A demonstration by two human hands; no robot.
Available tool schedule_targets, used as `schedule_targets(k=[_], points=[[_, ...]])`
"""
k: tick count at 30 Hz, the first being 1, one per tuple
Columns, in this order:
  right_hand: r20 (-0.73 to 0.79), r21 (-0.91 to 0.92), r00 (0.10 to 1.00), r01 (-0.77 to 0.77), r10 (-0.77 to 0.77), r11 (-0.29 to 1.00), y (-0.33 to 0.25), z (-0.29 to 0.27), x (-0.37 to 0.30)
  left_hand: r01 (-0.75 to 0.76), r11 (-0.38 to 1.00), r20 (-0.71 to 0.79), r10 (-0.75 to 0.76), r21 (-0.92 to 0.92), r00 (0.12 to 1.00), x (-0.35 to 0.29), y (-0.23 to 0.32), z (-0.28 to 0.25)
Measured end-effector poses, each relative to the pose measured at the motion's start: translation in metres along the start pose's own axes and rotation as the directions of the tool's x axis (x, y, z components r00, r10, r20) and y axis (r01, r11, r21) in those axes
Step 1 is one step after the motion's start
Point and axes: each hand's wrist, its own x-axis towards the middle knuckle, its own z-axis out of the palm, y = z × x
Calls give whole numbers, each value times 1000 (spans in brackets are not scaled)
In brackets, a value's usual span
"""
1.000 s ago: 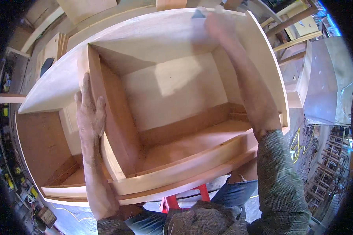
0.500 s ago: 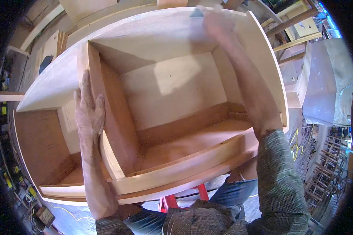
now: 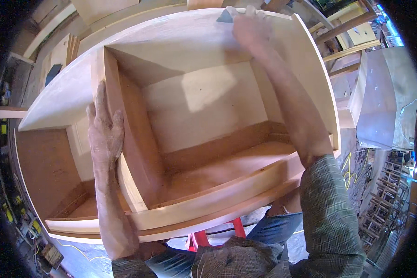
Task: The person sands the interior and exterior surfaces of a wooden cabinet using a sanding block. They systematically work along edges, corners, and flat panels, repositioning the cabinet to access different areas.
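A large unfinished wooden cabinet carcass (image 3: 208,111) lies before me, split by a wooden divider (image 3: 125,111) into a small left bay and a wide right bay. My left hand (image 3: 105,132) rests on the divider's front edge, its fingers stretched out and holding nothing. At the far side, my right hand (image 3: 252,30) is closed on a piece of dark grey sandpaper (image 3: 225,17), pressed against the cabinet's far board near its top edge. Only a corner of the sandpaper shows; the rest is hidden beneath the fingers.
Wooden boards (image 3: 62,58) and a dark grey piece (image 3: 53,73) lie beyond the cabinet at the left. Another wooden frame (image 3: 352,97) and a grey sheet (image 3: 380,102) stand to the right. A yellow cord (image 3: 350,176) runs on the floor. Red legs (image 3: 217,236) show beneath the cabinet.
My right hand, blurred before, has shifted slightly left along the far board with the sandpaper. My left hand stays at the divider.
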Motion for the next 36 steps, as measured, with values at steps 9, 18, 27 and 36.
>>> schedule_targets(k=[9, 18, 27, 36], points=[[-111, 22, 994, -8, 10, 1000, 1, 12, -1, -12, 999, -16, 12, 48, 1000, 0, -2, -3], [-224, 466, 928, -167, 298, 869, 88, 98, -17, 48, 998, 39, -47, -34, 998, 2, 6, -7], [-44, 272, 989, -122, 139, 955, -30, 16, -14, 20, 1000, 54, -21, 23, 998, 6, 12, 2], [-62, 519, 977, -144, 205, 843, 64, 22, 1, 82, 996, 75, -79, -43, 994, 1, 15, -11]])
